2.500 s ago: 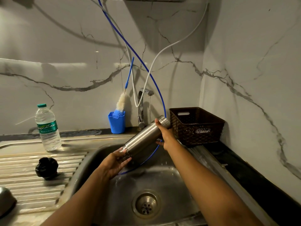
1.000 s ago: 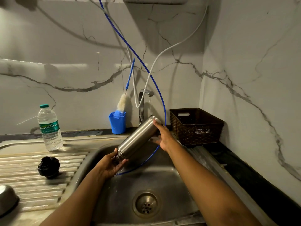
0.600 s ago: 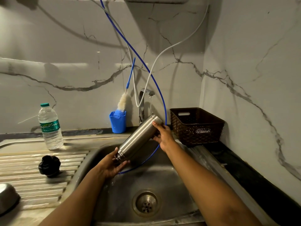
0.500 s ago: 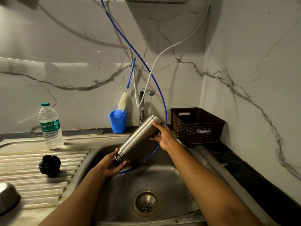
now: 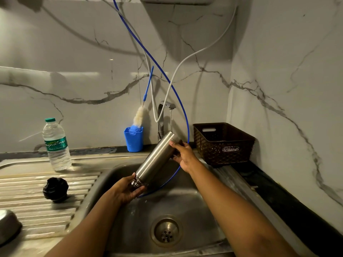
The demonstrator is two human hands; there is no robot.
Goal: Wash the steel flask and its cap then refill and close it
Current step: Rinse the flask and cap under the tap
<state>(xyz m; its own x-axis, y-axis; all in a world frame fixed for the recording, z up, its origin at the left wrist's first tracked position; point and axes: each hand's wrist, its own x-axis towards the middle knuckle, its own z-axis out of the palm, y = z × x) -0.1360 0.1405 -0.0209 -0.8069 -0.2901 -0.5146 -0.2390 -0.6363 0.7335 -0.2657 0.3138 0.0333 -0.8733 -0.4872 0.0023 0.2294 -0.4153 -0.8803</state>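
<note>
The steel flask (image 5: 156, 158) is tilted over the sink (image 5: 187, 204), base up under the running tap (image 5: 167, 106), threaded mouth down to the left. My left hand (image 5: 128, 190) cups and holds the mouth end. My right hand (image 5: 182, 154) grips the base end, fingers curled round it. A thin stream of water falls onto the flask's upper end. The black cap (image 5: 55, 189) lies on the ribbed drainboard (image 5: 37, 210), left of the sink and apart from both hands.
A plastic water bottle (image 5: 55, 145) stands at the back left. A blue cup (image 5: 133, 139) holds a bottle brush (image 5: 139, 117). A brown basket (image 5: 222, 143) sits right of the tap. Blue and white hoses (image 5: 178, 93) hang over the sink. A steel object (image 5: 8, 225) lies at the far left.
The flask has shifted left so its base sits under the tap stream. Both hands keep their hold on its two ends.
</note>
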